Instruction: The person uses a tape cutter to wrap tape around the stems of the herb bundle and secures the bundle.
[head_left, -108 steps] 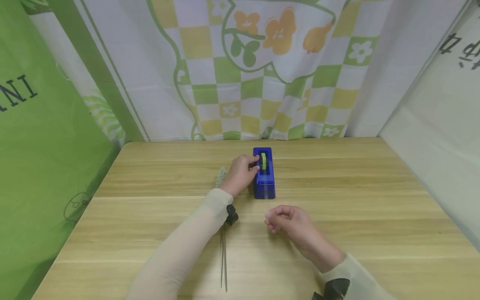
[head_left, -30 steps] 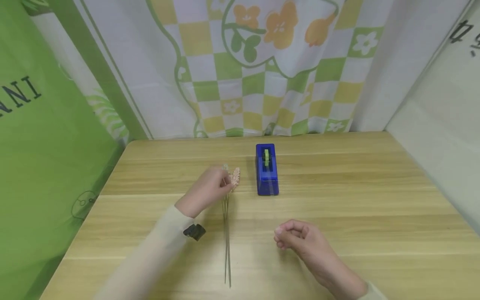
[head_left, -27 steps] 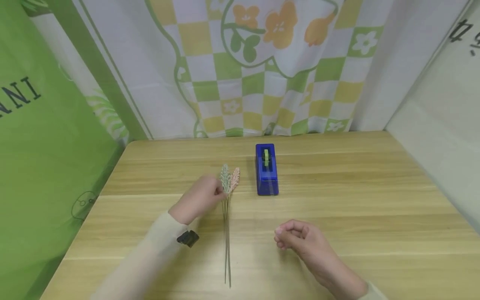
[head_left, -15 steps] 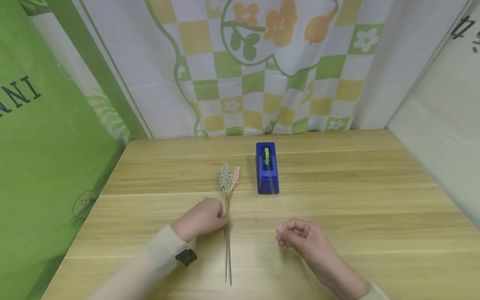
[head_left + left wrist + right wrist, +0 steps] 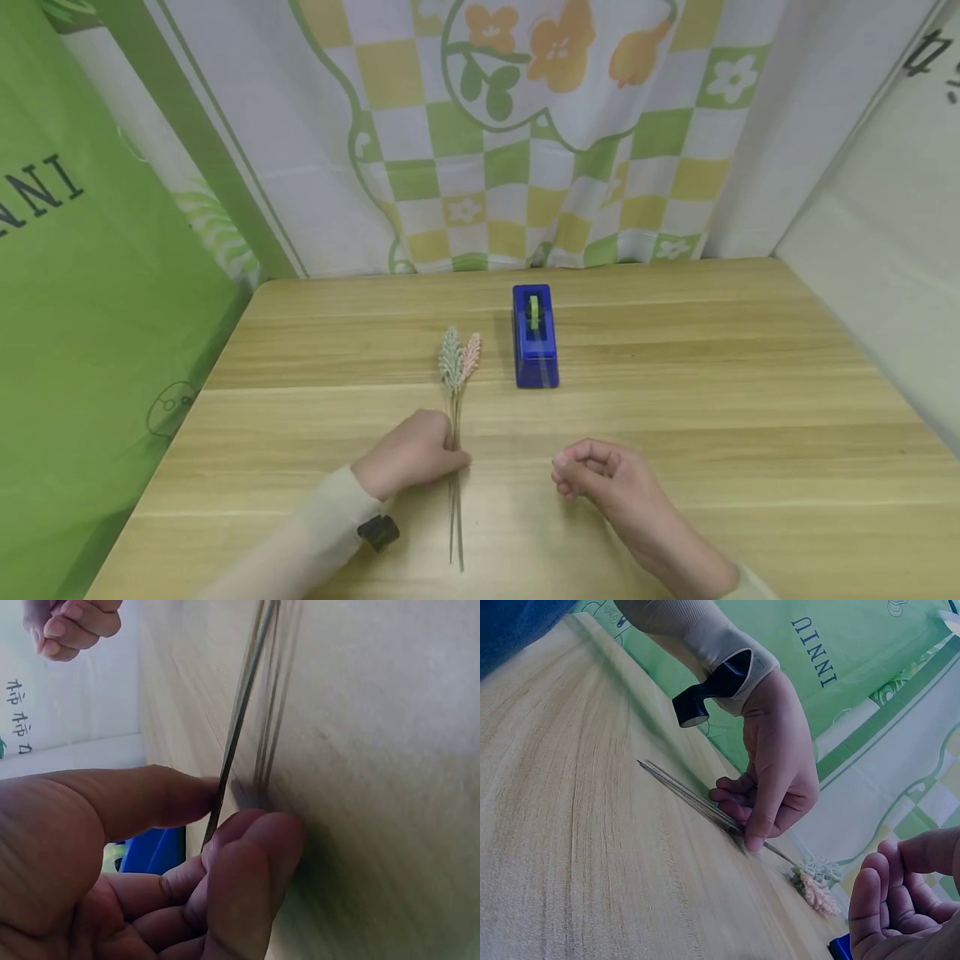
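Observation:
My left hand (image 5: 412, 454) pinches the thin stems (image 5: 241, 712) of a small bunch of artificial flower sprigs, midway along them. Beyond its fingers lie the sage-green flower head (image 5: 450, 358) and the pink flower head (image 5: 471, 357); the bare stem ends point toward me. A blue tape dispenser (image 5: 527, 373) with a green-cored roll stands behind and right of the bunch. From it a faint clear strip of tape (image 5: 545, 373) slants toward my right hand (image 5: 618, 496), whose thumb and fingertips pinch together at its end. Most of that strip is hard to make out.
All this is on a wooden table (image 5: 712, 375). A checked, flower-print curtain (image 5: 495, 167) hangs along its back edge. Green cloth (image 5: 97, 317) borders the left side, pale cloth (image 5: 885, 225) the right.
My left hand has left the tape dispenser, passed over the flower heads and slid down to the stems, which it now pinches. My right hand has shifted slightly toward me, still pinched.

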The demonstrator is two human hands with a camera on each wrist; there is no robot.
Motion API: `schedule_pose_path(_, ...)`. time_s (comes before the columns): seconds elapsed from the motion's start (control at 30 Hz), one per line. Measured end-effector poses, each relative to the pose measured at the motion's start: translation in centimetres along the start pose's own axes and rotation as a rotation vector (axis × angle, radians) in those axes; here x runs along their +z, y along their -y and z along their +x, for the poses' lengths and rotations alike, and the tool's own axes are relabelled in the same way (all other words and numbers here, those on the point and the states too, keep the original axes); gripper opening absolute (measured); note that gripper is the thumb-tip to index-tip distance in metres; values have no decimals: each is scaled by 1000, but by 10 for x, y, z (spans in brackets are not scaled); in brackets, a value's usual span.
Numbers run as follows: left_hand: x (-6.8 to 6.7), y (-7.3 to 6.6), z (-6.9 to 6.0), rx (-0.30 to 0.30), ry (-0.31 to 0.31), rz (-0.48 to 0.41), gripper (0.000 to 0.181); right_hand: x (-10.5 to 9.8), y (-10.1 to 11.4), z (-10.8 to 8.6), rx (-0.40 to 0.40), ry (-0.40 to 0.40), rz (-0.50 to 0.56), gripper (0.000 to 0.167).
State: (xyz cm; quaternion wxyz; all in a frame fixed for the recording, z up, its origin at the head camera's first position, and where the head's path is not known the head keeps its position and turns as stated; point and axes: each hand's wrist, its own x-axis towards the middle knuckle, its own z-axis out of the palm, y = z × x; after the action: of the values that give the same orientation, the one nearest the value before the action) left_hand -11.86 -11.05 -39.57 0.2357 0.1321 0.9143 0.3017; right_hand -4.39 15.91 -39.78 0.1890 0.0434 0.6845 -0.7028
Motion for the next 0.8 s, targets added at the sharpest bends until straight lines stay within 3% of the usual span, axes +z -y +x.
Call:
schedule_pose_path(0.13, 3, 2, 0, 10, -10, 9, 54, 0, -1, 0, 0, -1, 2, 18)
schedule_pose_path(0.37, 3, 8, -3, -24, -46, -33, 49, 1, -1, 0, -1, -2, 1, 18)
schedule_pose_path(0.8, -22, 19, -17, 55, -270, -71, 21, 2, 2, 0, -14, 14, -7, 21)
